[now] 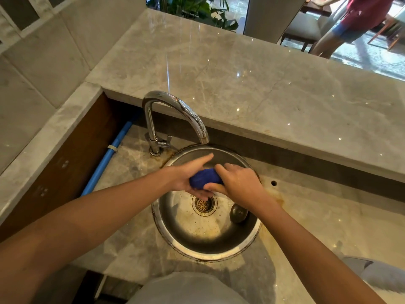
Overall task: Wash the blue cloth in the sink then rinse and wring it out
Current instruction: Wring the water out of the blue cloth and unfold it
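The blue cloth [205, 179] is bunched into a tight roll above the round steel sink [175, 242]. My left hand [186, 174] grips its left end, with the index finger stretched over the top. My right hand [238, 183] wraps around its right end; only the cloth's middle shows between the two hands. Both hands hang over the drain [204, 204], below the spout of the chrome tap [175, 106]. No water stream is visible from the spout.
A round metal plug [238, 212] lies in the sink right of the drain. A raised marble counter [241, 84] runs behind the tap. A blue pipe [105, 163] lies along the left. A person stands far back right [355, 23].
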